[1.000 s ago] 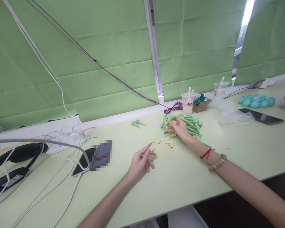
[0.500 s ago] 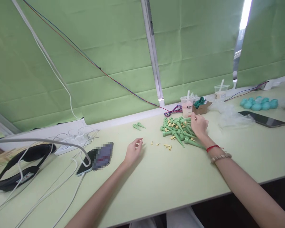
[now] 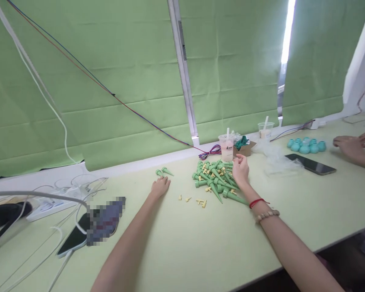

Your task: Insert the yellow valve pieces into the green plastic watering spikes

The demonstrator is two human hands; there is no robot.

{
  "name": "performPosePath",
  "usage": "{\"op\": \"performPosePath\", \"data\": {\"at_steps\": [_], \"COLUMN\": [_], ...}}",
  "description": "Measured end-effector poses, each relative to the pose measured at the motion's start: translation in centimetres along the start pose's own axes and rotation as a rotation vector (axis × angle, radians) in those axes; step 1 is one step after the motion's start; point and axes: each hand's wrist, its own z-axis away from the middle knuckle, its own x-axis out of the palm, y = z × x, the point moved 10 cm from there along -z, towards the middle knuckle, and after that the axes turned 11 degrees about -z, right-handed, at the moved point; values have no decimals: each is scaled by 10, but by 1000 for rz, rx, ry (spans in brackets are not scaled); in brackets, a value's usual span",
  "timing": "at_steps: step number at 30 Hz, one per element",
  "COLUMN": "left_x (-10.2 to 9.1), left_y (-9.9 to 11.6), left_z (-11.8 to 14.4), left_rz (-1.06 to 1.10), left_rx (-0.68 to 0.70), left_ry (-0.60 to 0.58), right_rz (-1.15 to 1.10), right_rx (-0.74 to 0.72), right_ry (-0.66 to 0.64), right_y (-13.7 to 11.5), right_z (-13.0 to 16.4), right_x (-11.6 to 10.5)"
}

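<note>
Where the green blinds (image 3: 124, 73) fill the whole wall behind, we see a long pale green table (image 3: 200, 243) running left to right beneath them, with a white frame strip (image 3: 184, 81) dividing the blinds. Next in size, a tangle of white cables (image 3: 48, 227) and a dark phone (image 3: 71, 241) lie at the table's left, and another dark phone (image 3: 312, 164) lies at the right near a cluster of teal caps (image 3: 305, 145), where another person's hands (image 3: 353, 146) rest. A plastic cup (image 3: 226, 147) with a straw stands by the wall, just behind the pile of green spikes (image 3: 214, 178). Our right hand (image 3: 240, 169) rests on the pile's right edge, fingers curled loosely among the spikes; we cannot tell whether it grips one. Our left hand (image 3: 160, 187) lies palm down on the bare table, fingers drawn in and holding nothing, just below two loose green spikes (image 3: 163, 172) and well left of the pile. Between the hands lie small yellow pieces (image 3: 197, 200).
</note>
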Motion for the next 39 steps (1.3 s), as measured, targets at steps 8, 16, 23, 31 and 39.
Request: {"op": "performPosePath", "data": {"at_steps": [8,16,23,31,39], "left_x": [-8,-10,-22,-9,5], "left_y": [-14,-26,-13,53,72], "left_z": [15,10,62,134,146], "left_rz": [-63,236,797,1383,1637], "left_rx": [-141,-241,-219,-47,41], "left_ry": [37,-17,7,-257,-478], "right_rz": [-141,-63,106,-60,66], "right_rx": [-309,-369,-73,-195,-222], "right_ry": [-72,-1180,-1512,-1463,-1570], "right_y": [-81,-91,-46,-70,-65], "right_z": [23,112,154,144,176], "right_x": [1,84,99,93,97]}}
